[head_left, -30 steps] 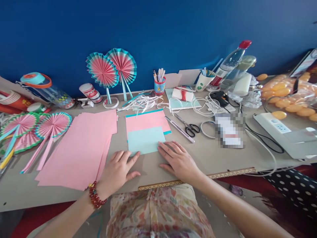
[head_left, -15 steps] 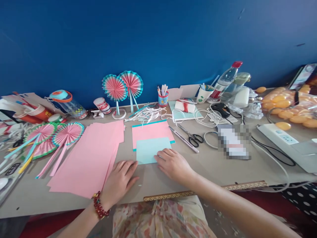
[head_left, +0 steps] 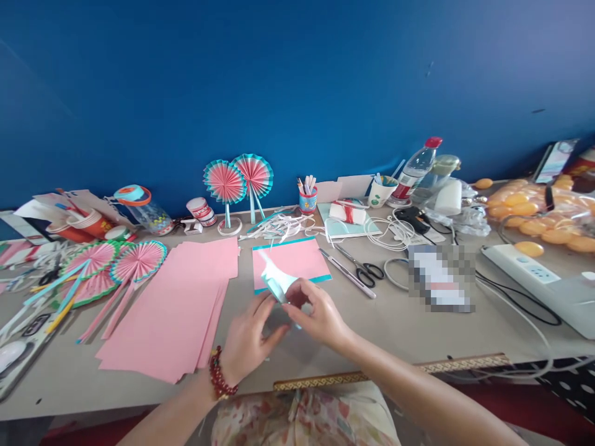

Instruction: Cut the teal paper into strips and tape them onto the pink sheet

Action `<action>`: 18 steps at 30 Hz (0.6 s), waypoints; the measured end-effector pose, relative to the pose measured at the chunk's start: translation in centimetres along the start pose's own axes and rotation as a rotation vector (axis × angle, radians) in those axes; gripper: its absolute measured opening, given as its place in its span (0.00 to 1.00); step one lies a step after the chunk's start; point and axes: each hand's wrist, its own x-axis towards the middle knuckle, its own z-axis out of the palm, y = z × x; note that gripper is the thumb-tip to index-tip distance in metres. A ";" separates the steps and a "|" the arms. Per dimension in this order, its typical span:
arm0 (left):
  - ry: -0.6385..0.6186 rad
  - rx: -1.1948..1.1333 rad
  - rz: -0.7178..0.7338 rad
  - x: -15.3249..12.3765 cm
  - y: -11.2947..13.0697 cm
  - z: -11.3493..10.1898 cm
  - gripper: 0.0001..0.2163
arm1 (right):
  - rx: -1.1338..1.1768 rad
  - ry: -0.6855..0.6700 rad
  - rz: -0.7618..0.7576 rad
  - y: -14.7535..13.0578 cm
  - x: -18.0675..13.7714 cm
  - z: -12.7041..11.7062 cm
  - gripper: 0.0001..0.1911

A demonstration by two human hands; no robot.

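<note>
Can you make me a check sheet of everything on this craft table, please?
Surface: grey table, mostly covered.
Things in hand: light blue paper held up off the table, in front of a pink sheet; pink paper stack beside it.
Clutter: scissors, craft knife, paper fans, pen cup, bottle, bag of oranges.
Hands: left hand and right hand both pinch the light blue paper.
Cables: white cables coiled; black cable near the power strip.
Surroundings: blue wall behind.

A grey table (head_left: 409, 322) is carrying paper. Pink sheets (head_left: 186, 303) are lying left of the scissors (head_left: 360, 267), a power strip (head_left: 520, 263) right.
</note>
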 end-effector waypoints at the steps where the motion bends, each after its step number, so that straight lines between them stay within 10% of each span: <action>1: 0.026 0.025 0.053 0.6 0.1 0.1 0.19 | 0.129 0.019 -0.016 -0.1 0.0 0.4 0.06; 6: 0.162 0.202 0.266 2.9 -1.0 -0.8 0.20 | 0.346 0.032 -0.094 0.0 -0.5 0.4 0.09; 13: 0.097 0.533 0.300 3.4 -2.0 -0.5 0.15 | -0.559 0.375 -0.525 0.5 -2.7 -2.8 0.20; 18: -0.040 0.558 0.338 2.7 -0.7 2.2 0.09 | -0.950 0.081 -0.503 1.0 -2.6 -2.9 0.10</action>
